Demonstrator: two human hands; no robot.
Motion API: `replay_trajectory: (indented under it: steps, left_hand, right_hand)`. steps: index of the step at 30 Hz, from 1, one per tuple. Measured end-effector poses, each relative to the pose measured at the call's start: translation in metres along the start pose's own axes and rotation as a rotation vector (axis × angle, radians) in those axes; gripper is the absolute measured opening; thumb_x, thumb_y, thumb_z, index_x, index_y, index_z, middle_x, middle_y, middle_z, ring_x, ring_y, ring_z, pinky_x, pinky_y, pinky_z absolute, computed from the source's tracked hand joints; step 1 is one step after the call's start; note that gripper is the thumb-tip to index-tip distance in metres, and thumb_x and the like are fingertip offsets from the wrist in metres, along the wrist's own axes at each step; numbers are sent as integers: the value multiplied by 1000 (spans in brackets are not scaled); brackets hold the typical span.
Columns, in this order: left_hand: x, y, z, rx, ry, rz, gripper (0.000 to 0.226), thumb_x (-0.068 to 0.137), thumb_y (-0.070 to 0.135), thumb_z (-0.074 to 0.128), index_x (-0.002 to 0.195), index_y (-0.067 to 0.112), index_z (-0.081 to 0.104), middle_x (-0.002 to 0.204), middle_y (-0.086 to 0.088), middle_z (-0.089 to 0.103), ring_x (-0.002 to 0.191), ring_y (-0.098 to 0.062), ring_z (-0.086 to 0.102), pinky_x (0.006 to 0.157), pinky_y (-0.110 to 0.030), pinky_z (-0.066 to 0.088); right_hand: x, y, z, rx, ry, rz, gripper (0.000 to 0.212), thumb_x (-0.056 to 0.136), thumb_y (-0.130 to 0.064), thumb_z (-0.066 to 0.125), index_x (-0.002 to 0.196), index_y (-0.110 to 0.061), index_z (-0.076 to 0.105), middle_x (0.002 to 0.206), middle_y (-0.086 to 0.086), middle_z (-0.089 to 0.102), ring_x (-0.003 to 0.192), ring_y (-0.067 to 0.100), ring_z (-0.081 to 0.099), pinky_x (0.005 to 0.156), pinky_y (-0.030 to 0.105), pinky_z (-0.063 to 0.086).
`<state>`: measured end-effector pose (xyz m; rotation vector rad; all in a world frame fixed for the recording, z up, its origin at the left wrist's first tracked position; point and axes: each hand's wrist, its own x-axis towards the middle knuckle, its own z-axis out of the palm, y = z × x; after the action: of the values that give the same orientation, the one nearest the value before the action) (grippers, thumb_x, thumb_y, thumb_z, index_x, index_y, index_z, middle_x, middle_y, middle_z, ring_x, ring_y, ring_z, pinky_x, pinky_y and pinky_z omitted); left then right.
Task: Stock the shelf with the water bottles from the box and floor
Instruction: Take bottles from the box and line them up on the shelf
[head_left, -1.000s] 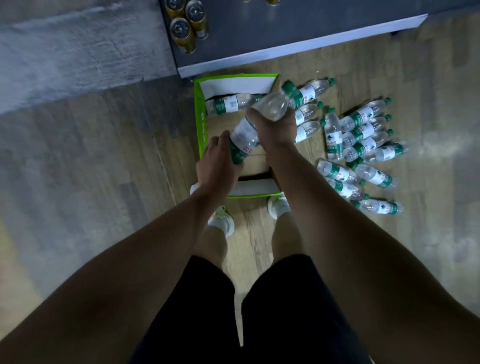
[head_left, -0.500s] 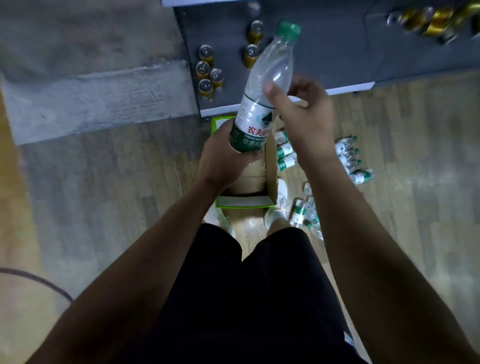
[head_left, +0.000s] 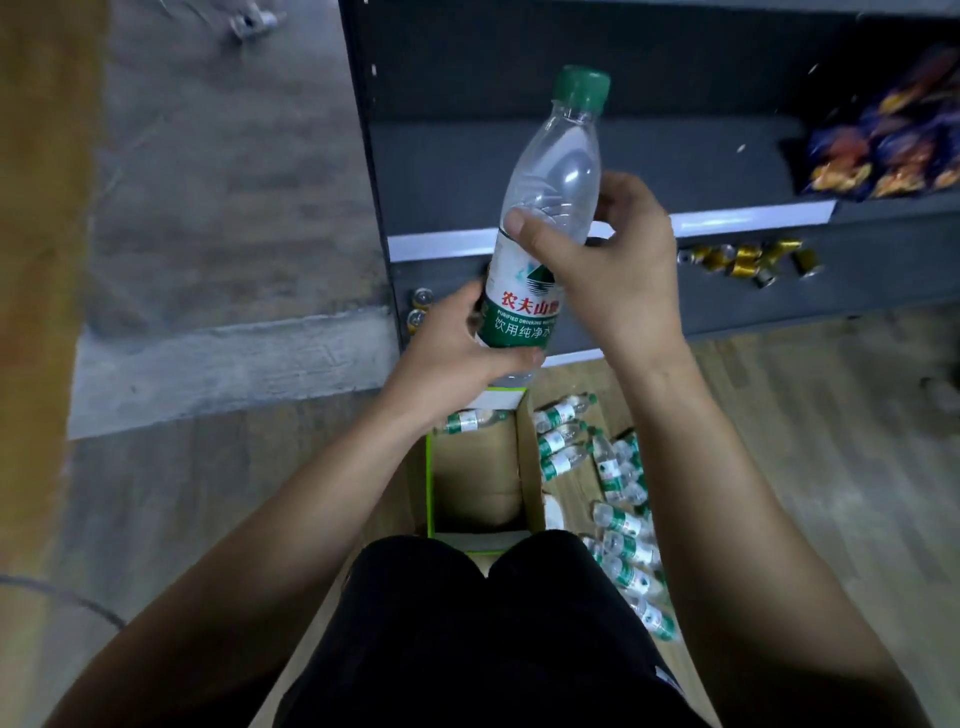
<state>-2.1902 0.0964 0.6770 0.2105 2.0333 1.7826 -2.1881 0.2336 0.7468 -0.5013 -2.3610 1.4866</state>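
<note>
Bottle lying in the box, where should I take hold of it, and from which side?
Grip the boxed bottle round its labelled middle, coming straight down through the open top of the box. It lies on its side across the far end, so the walls block a sideways reach. The left hand and right hand hold the raised bottle now.
</note>
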Motion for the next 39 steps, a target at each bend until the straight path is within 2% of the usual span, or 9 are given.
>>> replay_trajectory:
  steps: [5, 8, 13, 18, 23, 28, 32, 36, 39]
  left_hand:
    - [1, 50, 3, 152, 159, 109, 58, 61, 31, 87, 110, 30, 55, 102, 12, 69, 91, -8, 66, 72, -35, 54]
    - [7, 75, 13, 346, 287, 218, 59, 64, 34, 85, 115, 28, 55, 111, 6, 67, 101, -17, 63, 78, -38, 53]
    - [31, 100, 29, 547, 449, 332, 61, 71, 37, 80, 121, 17, 53, 116, -2, 64, 106, -25, 60, 72, -34, 47]
    - [65, 131, 52, 525, 523, 368, 52, 71, 35, 80, 114, 16, 56, 112, -2, 66, 101, -23, 62, 71, -31, 48]
    - [111, 174, 79, 490, 565, 369, 50, 69, 36, 81, 111, 21, 58, 106, 3, 69, 97, -19, 64, 77, -36, 54]
    - [167, 212, 115, 479, 626, 368, 52, 66, 40, 83, 105, 17, 59, 100, -2, 70, 94, -27, 65, 70, -33, 50]
    - [211, 232, 137, 395, 648, 366, 54, 62, 39, 84, 108, 22, 60, 98, 4, 72, 91, -21, 67, 74, -39, 55]
    - [248, 242, 150, 312, 695, 359, 56, 57, 30, 87, 107, 22, 62, 93, 5, 72, 86, -18, 67, 73, -38, 56]
    - [271, 252, 161, 294, 700, 356, 53, 60, 24, 87, 107, 19, 62, 93, 5, 72, 86, -17, 67, 69, -30, 52]
  right_hand:
    - [11, -38, -13, -4, 66, -110, 52, 70, -38, 84, 110, -17, 58, 91, -20, 61, 83, -15, 58, 68, 7, 46]
    - [23, -57, -22, 12, 85, -154, 52, 69, -37, 84, 110, -20, 57, 92, -22, 60, 84, -16, 57, 68, 6, 45]
    - [49, -77, -39, 58, 100, -221, 56, 69, -35, 85, 114, -15, 59, 102, -13, 66, 91, -3, 63, 73, 12, 50]
    - [90, -86, -67, 78, 58, -277, 57, 70, -36, 84, 117, -18, 56, 97, -20, 59, 87, -13, 57, 73, 10, 47]
    - [148, -95, -109, 74, -2, -346, 60, 73, -38, 82, 122, -17, 55, 109, -12, 63, 100, 7, 62, 82, 29, 56]
    - [209, -105, -151, 43, -53, -417, 57, 73, -37, 83, 119, -18, 56, 105, -13, 63, 92, 1, 59, 74, 17, 53]
    - [254, -104, -173, 48, -77, -428, 59, 72, -35, 84, 120, -18, 54, 109, -8, 65, 97, 8, 62, 80, 26, 55]
    - [290, -98, -186, 31, -77, -451, 59, 72, -32, 85, 120, -15, 54, 107, -8, 64, 91, 5, 60, 72, 14, 50]
    - [314, -94, -191, 28, -89, -454, 65, 73, -32, 84, 127, -14, 52, 110, -7, 64, 97, 7, 60, 77, 17, 50]
